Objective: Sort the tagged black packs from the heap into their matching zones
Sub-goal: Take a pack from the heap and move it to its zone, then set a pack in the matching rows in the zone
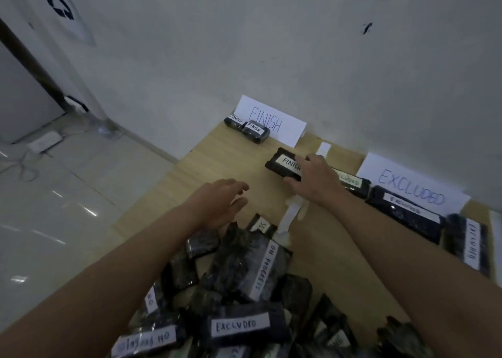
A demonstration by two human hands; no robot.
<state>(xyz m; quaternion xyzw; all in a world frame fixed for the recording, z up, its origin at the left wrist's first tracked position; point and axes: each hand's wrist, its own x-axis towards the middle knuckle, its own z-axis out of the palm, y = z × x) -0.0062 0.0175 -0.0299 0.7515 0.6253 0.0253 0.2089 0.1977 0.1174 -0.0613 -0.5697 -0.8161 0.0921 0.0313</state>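
My right hand (316, 177) grips a black pack tagged FINISH (282, 162) over the wooden table (217, 162), short of the white FINISH sign (269, 121). Two FINISH packs (248, 127) lie by that sign. My left hand (220, 201) hovers with relaxed fingers, holding nothing, just beyond the heap of black packs (239, 289). The heap's visible tags read ON PROGRESS and EXCLUDED. An EXCLUDED sign (410, 188) leans on the wall at right, with three EXCLUDED packs (407, 212) in front of it.
A white tape strip (292, 215) runs along the table between the two zones. The table's left edge drops to a glossy tiled floor (68, 208) with cables and a power strip (44, 141). A white wall rises right behind the signs.
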